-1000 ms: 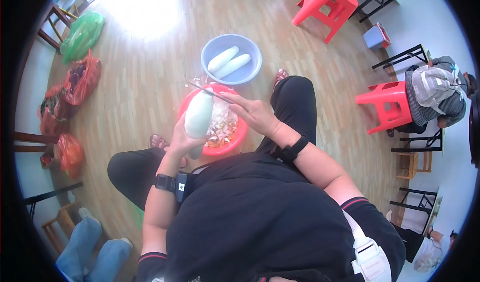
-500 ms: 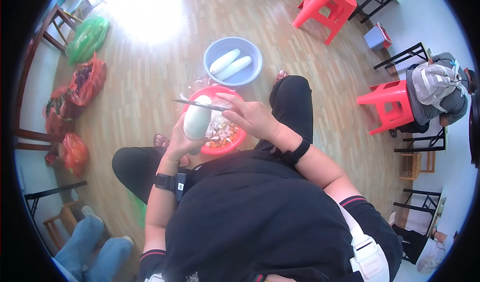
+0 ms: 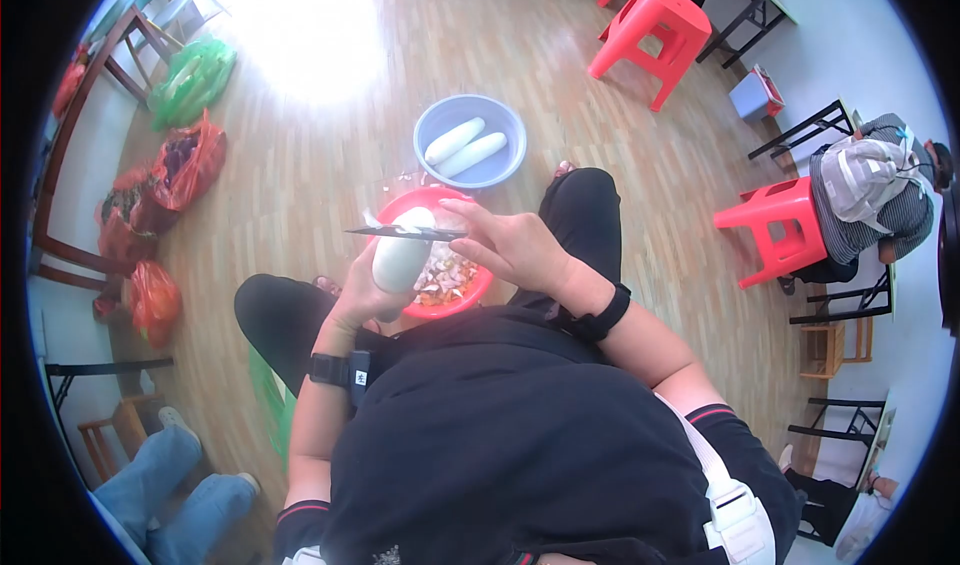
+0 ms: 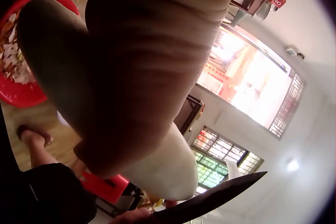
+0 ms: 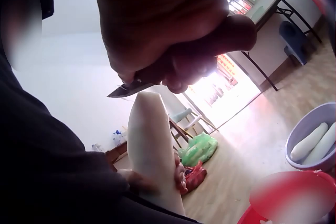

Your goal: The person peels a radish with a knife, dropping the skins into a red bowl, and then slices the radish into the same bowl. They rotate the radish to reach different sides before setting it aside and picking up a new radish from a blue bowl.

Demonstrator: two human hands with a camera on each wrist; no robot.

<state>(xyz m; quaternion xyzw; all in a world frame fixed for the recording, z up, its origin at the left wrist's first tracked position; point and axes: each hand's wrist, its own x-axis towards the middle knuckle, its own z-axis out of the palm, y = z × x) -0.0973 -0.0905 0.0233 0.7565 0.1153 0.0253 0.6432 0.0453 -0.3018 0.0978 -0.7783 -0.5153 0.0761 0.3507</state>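
In the head view my left hand (image 3: pixel 352 293) grips a thick white radish (image 3: pixel 398 267) by its lower part, over a red basin (image 3: pixel 400 203). My right hand (image 3: pixel 515 248) holds a knife (image 3: pixel 405 233) by its handle, with the blade lying across the radish's upper end. A thin pale strip (image 4: pixel 232 169) stands up by the blade in the left wrist view. From the right wrist, the dark knife handle (image 5: pixel 236 35) shows in the fist, and the radish end (image 5: pixel 150 103) sits just below the blade. White and orange pieces (image 3: pixel 452 275) fill the basin.
A blue basin (image 3: pixel 424 127) with two white radishes (image 3: pixel 472 158) stands on the floor beyond the red one. Green (image 3: pixel 192 80) and red bags (image 3: pixel 187 170) lie along the left. Red stools (image 3: pixel 655 30) and a seated person (image 3: pixel 865 200) are at the right.
The knife has come nearer my body along the radish's upper end, its blade turning from slanted to nearly level. A thin strip now shows at the blade. Both hands keep their hold.
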